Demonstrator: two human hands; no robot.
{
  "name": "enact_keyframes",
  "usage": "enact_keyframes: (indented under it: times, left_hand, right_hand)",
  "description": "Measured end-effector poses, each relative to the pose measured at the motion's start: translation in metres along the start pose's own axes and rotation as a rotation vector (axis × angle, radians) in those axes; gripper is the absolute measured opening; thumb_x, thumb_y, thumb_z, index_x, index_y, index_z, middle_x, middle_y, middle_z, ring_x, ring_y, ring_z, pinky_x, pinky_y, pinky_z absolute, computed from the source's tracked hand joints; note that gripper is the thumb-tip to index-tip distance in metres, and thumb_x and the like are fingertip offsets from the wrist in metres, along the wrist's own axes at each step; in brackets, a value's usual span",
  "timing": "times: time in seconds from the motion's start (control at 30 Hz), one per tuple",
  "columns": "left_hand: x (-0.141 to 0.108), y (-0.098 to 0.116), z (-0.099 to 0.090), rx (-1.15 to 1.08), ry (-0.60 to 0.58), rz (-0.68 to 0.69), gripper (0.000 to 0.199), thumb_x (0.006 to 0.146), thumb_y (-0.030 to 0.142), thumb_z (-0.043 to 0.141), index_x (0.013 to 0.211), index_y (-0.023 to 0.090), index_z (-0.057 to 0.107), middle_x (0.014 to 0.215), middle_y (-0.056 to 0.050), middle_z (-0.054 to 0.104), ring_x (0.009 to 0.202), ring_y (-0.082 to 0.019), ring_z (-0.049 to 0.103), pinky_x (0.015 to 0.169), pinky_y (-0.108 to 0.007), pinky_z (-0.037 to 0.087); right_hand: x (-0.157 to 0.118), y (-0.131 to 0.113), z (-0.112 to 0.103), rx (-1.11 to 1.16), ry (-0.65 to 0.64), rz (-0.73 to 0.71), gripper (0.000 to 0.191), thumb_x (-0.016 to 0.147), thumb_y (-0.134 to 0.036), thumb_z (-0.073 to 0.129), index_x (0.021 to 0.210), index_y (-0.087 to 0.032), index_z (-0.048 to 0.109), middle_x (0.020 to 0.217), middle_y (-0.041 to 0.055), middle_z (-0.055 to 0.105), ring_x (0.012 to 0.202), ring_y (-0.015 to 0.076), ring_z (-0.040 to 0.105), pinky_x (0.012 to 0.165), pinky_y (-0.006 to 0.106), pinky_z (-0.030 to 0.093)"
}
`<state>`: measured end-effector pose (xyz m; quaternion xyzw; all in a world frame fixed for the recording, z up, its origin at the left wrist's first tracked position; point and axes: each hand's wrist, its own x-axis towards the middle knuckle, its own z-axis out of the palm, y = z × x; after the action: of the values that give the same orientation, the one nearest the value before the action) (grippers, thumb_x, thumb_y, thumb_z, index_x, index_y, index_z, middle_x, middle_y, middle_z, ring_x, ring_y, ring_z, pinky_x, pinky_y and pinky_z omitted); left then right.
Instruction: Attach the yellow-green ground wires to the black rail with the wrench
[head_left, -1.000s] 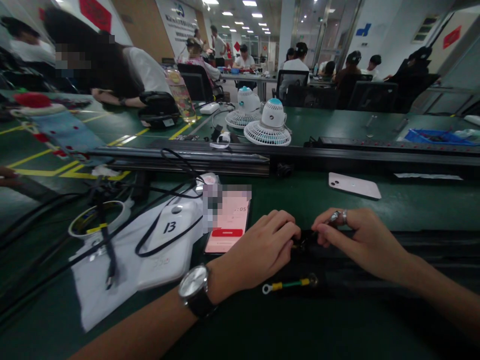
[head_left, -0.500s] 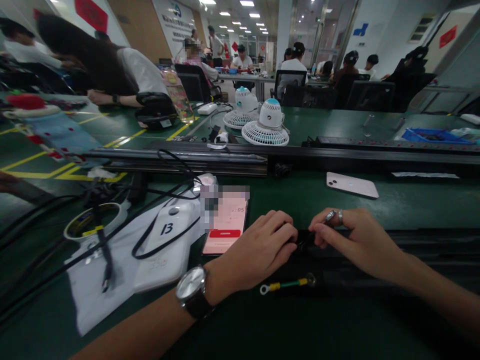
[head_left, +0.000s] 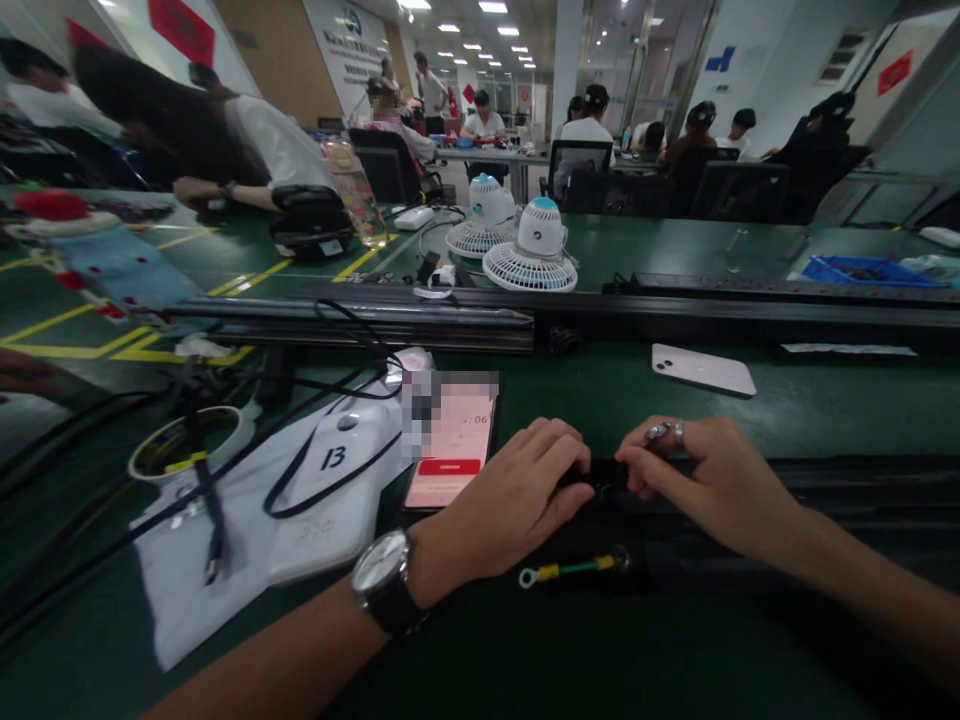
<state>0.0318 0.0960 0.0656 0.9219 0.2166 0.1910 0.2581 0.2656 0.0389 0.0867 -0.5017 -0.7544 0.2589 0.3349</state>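
Observation:
My left hand (head_left: 517, 495), a watch on its wrist, has its fingers curled down at a small black part, too dark to make out, beside a long black profile (head_left: 847, 490). My right hand (head_left: 705, 480) faces it with thumb and fingers pinched together. A slim silver metal tool (head_left: 658, 432) pokes up from that pinch, its lower end hidden. A small gap separates the fingertips of both hands. Just below them lies a short green-and-yellow wire (head_left: 577, 569) with a ring terminal at its left end. Near my left hand is a lit phone (head_left: 454, 440).
A pink phone (head_left: 703, 370) lies beyond my right hand. Leftward are a white device marked 13 (head_left: 334, 490), black cables, and a tape roll (head_left: 191, 440). Metal bars (head_left: 375, 325) cross the table before two white fans (head_left: 532, 250). A co-worker (head_left: 270, 150) sits across at left.
The fingers of my left hand have drawn back slightly to the left, widening the gap to the right fingertips. My right hand stays nearly in place, the silver tool tilted slightly differently.

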Motion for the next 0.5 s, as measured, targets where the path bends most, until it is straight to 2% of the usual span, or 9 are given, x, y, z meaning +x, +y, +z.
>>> enact_keyframes:
  times: [0.17, 0.4, 0.5]
  left_hand:
    - [-0.0007, 0.0002, 0.0007, -0.02, 0.008, -0.015, 0.017, 0.106, 0.034, 0.042, 0.106, 0.02, 0.051, 0.114, -0.008, 0.054, 0.106, -0.022, 0.05, 0.094, -0.039, 0.048]
    - [-0.001, -0.0018, 0.0005, -0.028, 0.014, -0.025, 0.017, 0.106, 0.034, 0.042, 0.11, 0.02, 0.052, 0.114, -0.007, 0.055, 0.105, -0.021, 0.051, 0.093, -0.037, 0.049]
    - [-0.0012, -0.002, 0.0007, -0.013, 0.023, -0.021, 0.017, 0.106, 0.034, 0.044, 0.111, 0.02, 0.053, 0.114, -0.007, 0.055, 0.105, -0.021, 0.052, 0.093, -0.037, 0.05]
  right_hand:
    - [0.0008, -0.002, -0.0011, 0.007, -0.014, 0.017, 0.022, 0.1, -0.021, 0.057, 0.082, -0.02, 0.069, 0.072, -0.0022, 0.07, 0.064, 0.0152, 0.066, 0.063, 0.028, 0.046]
    - [0.0012, -0.0026, -0.0047, -0.002, -0.112, 0.007, 0.019, 0.098, -0.019, 0.052, 0.097, -0.018, 0.071, 0.079, -0.0001, 0.071, 0.068, 0.0164, 0.066, 0.061, 0.029, 0.045]
    - [0.0003, -0.0035, -0.0069, -0.012, -0.142, -0.017, 0.02, 0.096, -0.016, 0.05, 0.098, -0.018, 0.07, 0.082, 0.0004, 0.071, 0.069, 0.0158, 0.066, 0.062, 0.028, 0.045]
